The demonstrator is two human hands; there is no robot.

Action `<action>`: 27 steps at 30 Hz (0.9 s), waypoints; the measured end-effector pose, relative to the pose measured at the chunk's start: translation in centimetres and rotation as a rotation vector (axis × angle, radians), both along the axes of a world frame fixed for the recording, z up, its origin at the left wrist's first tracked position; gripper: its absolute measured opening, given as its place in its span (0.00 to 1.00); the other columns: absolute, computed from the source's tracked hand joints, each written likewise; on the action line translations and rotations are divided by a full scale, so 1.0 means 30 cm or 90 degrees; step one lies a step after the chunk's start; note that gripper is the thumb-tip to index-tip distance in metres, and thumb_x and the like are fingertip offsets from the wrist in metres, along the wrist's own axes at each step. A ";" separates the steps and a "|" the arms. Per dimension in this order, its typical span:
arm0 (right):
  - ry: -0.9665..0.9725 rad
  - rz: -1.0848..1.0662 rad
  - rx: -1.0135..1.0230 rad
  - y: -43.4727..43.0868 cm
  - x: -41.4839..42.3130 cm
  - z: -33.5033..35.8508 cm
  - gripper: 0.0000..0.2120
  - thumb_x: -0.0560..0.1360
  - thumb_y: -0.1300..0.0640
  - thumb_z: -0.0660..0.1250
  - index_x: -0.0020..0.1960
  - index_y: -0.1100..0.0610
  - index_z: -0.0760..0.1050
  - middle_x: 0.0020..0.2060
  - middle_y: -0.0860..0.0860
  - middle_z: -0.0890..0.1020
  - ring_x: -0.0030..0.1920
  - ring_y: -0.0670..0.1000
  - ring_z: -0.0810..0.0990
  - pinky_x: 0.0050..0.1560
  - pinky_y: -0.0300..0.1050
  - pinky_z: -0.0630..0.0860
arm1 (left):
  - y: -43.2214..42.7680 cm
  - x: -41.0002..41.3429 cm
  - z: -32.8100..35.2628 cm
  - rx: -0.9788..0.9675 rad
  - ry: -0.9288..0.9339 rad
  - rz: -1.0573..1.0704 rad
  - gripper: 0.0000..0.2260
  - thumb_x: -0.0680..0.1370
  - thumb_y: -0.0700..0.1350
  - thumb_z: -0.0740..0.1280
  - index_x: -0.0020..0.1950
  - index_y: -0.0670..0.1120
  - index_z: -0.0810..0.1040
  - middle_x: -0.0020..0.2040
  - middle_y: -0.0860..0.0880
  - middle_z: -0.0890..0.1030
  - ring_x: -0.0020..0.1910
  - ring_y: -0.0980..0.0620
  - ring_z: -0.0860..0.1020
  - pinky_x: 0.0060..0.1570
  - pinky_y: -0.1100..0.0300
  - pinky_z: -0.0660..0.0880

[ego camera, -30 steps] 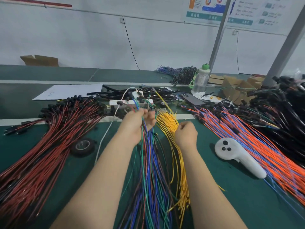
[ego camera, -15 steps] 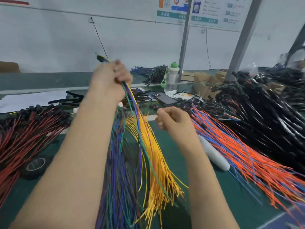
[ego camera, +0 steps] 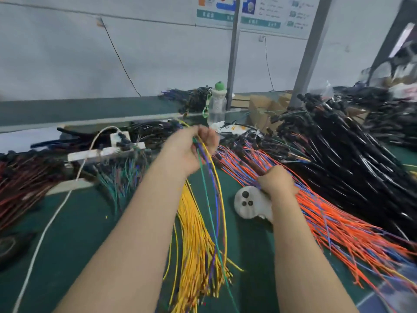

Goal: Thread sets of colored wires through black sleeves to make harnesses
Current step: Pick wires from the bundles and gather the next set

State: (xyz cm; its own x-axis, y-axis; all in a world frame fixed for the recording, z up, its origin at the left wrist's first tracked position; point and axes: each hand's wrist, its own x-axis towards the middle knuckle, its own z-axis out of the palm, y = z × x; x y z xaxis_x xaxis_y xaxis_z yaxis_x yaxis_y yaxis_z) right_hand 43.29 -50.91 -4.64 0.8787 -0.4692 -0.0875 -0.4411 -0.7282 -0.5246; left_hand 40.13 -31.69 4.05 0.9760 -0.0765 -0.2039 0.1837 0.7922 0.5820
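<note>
Change: the left hand (ego camera: 189,150) had come lower and more to the middle than half a second before, and the right hand (ego camera: 276,180) had gone from the air over the table to the orange and blue wires (ego camera: 338,222).
Left hand: it was lifted above the table, its fingers closed around a thin set of wires (ego camera: 212,181).
Set of wires: green, purple and yellow strands; they hung from the left hand down to the table and crossed over the yellow wires (ego camera: 196,245).
Right hand: its fingers were curled at the near edge of the orange and blue wires. Because of blur I cannot tell if it held any of them.
Controller (ego camera: 248,204): white, lying on the green table (ego camera: 79,233), just beside the right hand and partly under the wrist.
Black bundles (ego camera: 349,159): a large heap on the right, behind the orange and blue wires.
Red wires (ego camera: 22,184): a pile at the left edge.
White cable (ego camera: 45,233): it ran from the near left up to a power strip (ego camera: 106,152).
Bottle (ego camera: 217,105): clear with a green cap, upright at the back.
</note>
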 end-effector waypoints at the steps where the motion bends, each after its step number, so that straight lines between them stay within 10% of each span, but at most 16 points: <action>1: -0.001 -0.005 0.000 -0.002 0.005 -0.001 0.15 0.74 0.56 0.66 0.60 0.58 0.75 0.60 0.59 0.78 0.63 0.61 0.73 0.64 0.54 0.64 | -0.027 -0.010 -0.035 0.013 0.006 -0.009 0.15 0.82 0.38 0.53 0.35 0.42 0.68 0.19 0.51 0.67 0.16 0.57 0.67 0.18 0.70 0.67; 5: -0.017 -0.014 -0.012 -0.003 0.020 -0.016 0.15 0.74 0.58 0.66 0.60 0.58 0.73 0.60 0.59 0.78 0.63 0.60 0.73 0.63 0.54 0.63 | -0.054 0.003 -0.097 0.020 0.036 -0.033 0.14 0.82 0.39 0.52 0.37 0.43 0.67 0.18 0.54 0.61 0.14 0.60 0.59 0.13 0.71 0.54; 22: 0.028 0.037 -0.026 0.026 0.077 -0.008 0.14 0.76 0.57 0.64 0.60 0.59 0.73 0.61 0.59 0.76 0.64 0.61 0.71 0.61 0.52 0.64 | -0.087 0.007 -0.130 0.013 0.047 -0.082 0.12 0.82 0.40 0.54 0.39 0.42 0.69 0.22 0.52 0.67 0.15 0.60 0.60 0.13 0.70 0.56; 27: -0.210 0.029 0.046 0.022 0.060 0.012 0.10 0.79 0.57 0.61 0.57 0.60 0.74 0.57 0.59 0.79 0.59 0.60 0.74 0.55 0.50 0.69 | -0.070 0.017 -0.145 0.057 0.058 -0.051 0.12 0.82 0.38 0.54 0.39 0.42 0.69 0.25 0.50 0.71 0.16 0.59 0.62 0.15 0.70 0.60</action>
State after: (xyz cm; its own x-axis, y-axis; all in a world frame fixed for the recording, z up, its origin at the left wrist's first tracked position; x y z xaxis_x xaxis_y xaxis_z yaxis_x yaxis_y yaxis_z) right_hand 45.09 -50.26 -4.27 0.8851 -0.4320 0.1733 -0.2071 -0.6990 -0.6845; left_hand 40.65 -33.77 -0.31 0.9445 -0.1307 -0.3014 0.2997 0.7185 0.6276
